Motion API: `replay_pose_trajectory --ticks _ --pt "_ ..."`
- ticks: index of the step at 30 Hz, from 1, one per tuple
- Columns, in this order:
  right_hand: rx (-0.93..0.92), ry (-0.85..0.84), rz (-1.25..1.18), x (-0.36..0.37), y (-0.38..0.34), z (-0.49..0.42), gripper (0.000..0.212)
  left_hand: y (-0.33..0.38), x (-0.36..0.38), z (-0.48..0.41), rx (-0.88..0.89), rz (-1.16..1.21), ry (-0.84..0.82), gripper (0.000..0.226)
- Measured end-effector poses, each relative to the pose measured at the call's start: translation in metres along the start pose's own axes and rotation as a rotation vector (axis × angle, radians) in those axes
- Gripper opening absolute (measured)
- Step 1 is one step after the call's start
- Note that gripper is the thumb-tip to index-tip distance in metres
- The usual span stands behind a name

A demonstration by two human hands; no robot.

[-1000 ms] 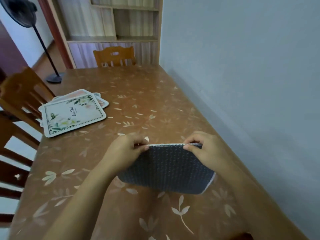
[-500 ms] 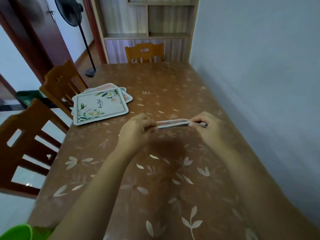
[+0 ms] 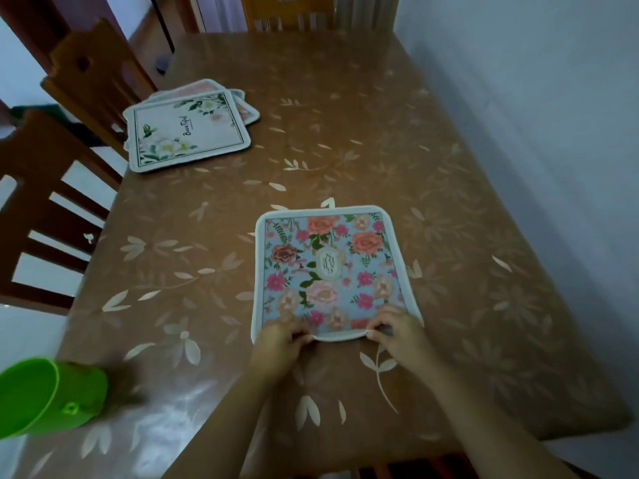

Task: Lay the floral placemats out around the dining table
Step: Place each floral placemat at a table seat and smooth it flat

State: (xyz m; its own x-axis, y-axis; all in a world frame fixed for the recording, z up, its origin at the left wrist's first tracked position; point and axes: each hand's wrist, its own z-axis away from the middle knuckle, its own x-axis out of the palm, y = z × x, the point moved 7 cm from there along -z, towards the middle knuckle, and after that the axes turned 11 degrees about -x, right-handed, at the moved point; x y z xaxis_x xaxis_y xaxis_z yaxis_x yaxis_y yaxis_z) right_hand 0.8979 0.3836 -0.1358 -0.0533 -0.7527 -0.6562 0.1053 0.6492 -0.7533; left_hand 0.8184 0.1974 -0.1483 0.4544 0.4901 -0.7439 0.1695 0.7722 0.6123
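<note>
A blue floral placemat (image 3: pixel 328 267) with pink and orange roses lies face up on the brown dining table (image 3: pixel 345 108), near my end. My left hand (image 3: pixel 278 342) pinches its near edge at the left corner. My right hand (image 3: pixel 397 335) pinches the same edge at the right corner. That near edge is lifted slightly between my hands. A stack of white floral placemats (image 3: pixel 188 127) lies at the table's left side, further away.
A green plastic cup (image 3: pixel 48 397) lies on its side at the near left of the table. Wooden chairs (image 3: pixel 45 209) stand along the left side and one at the far end (image 3: pixel 287 12). A grey wall (image 3: pixel 536 133) runs along the right edge.
The placemat was held up with its dark back toward me, then edge-on; now it lies flat and face up on the table. My view has tilted down.
</note>
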Motion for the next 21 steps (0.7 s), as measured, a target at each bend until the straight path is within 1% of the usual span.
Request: replay_pose_trajectory --ticks 2,6,9,14,19,21 --pt "-0.021 -0.002 0.018 0.006 0.000 0.009 0.006 -0.003 0.003 0.009 0.018 0.009 0.035 0.007" --pt "-0.036 0.049 0.003 0.007 0.002 0.028 0.008 -0.003 0.007 0.030 0.070 0.032 0.085 0.003" --pt "-0.045 0.040 0.027 0.016 0.001 0.042 0.007 -0.007 0.009 0.043 0.071 0.042 0.090 0.006" --pt "-0.052 0.091 0.036 0.017 -0.002 0.048 0.006 -0.006 0.006 0.052 0.069 0.050 0.139 0.009" --pt "-0.054 0.117 0.032 0.016 -0.003 0.050 0.006 -0.005 0.007 0.061 0.106 0.013 0.144 0.012" --pt "-0.049 0.121 0.028 0.015 -0.002 0.051 0.006 -0.007 0.007 0.066 0.124 -0.004 0.143 0.017"
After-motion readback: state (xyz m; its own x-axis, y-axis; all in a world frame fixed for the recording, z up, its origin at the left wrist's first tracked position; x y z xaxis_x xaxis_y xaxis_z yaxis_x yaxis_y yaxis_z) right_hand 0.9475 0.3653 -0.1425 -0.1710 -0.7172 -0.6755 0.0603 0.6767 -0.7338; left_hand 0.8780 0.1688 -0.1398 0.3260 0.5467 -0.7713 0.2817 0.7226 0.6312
